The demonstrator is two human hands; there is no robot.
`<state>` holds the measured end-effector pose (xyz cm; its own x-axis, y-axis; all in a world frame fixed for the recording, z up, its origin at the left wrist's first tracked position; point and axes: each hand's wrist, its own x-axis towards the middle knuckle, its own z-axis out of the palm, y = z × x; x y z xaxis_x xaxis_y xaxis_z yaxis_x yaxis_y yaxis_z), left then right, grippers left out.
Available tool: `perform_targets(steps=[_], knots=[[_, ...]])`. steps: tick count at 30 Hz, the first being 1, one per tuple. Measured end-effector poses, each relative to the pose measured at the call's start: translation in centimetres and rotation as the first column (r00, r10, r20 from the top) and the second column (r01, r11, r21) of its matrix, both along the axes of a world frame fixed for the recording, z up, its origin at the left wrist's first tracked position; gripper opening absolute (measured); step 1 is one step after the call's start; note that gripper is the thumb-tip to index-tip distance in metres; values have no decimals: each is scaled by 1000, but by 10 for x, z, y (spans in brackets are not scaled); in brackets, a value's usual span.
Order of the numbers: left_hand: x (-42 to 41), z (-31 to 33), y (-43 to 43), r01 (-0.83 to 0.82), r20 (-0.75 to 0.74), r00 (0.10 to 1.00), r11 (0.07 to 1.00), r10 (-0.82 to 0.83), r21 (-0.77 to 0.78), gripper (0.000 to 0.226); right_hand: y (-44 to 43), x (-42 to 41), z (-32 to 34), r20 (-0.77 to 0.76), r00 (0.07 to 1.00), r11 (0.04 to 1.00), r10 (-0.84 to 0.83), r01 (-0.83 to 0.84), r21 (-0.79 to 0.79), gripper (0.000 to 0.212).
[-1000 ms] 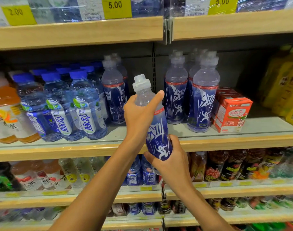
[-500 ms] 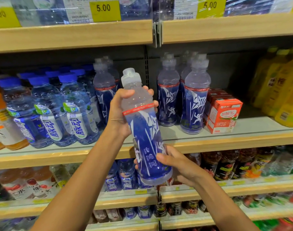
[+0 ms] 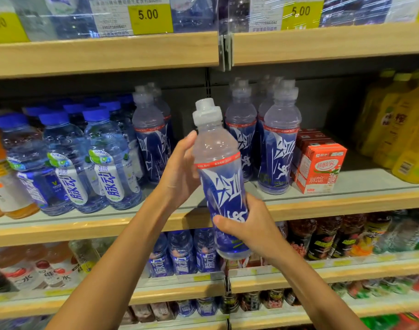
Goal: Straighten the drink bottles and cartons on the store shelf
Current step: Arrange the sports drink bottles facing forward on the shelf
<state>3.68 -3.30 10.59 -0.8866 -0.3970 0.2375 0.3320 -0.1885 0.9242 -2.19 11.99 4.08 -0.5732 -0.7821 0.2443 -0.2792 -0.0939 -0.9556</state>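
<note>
At the far left of the wooden-edged middle shelf stand orange drink bottles. Beside them is a cluster of clear blue-capped water bottles with white-and-blue labels. Next come clear sport bottles in dark blue wraps.

The left hand cups the upper left side of the held sport bottle, thumb lying along its shoulder, fingers out of sight behind it. That bottle is clear plastic with a pale stepped cap, a thin red band, and a deep blue wrap slashed with white characters and a small running figure. It leans a little, cap toward the left, in the air before the shelf edge, over a gap in the row. The right hand grips its lower part, thumb across the front.

Further right stand matching bottles, red drink cartons and yellow bottles.
</note>
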Motion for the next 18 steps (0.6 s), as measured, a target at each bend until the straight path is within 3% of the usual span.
perform_targets(steps=[2, 3, 4, 6, 8, 10, 14, 18], knots=[[3, -13, -1, -177, 67, 978, 954, 198, -242, 38, 0, -10, -1, -60, 993, 993, -103, 100, -64, 38], [5, -22, -3, -250, 38, 956, 874, 292, -417, 33, -1, -15, -1, -74, 988, 986, -138, 130, -105, 39], [9, -34, -6, -302, -33, 932, 726, 360, -617, 30, -2, -21, -2, -86, 981, 977, -175, 162, -136, 41], [18, -59, -16, -292, -157, 901, 296, 405, -910, 37, -6, -33, -3, -111, 959, 957, -262, 243, -162, 41], [26, -77, -29, -213, -219, 900, -58, 377, -975, 41, -11, -43, -3, -121, 933, 933, -339, 317, -168, 45], [29, -88, -37, -185, -265, 913, -263, 311, -947, 39, -16, -51, -4, -106, 916, 914, -387, 366, -175, 51], [26, -100, -46, -244, -364, 913, -470, 182, -848, 36, -26, -58, -12, -119, 879, 878, -461, 432, -206, 55], [24, -105, -48, -254, -382, 910, -507, 163, -823, 36, -33, -60, -17, -158, 867, 874, -472, 436, -214, 59]])
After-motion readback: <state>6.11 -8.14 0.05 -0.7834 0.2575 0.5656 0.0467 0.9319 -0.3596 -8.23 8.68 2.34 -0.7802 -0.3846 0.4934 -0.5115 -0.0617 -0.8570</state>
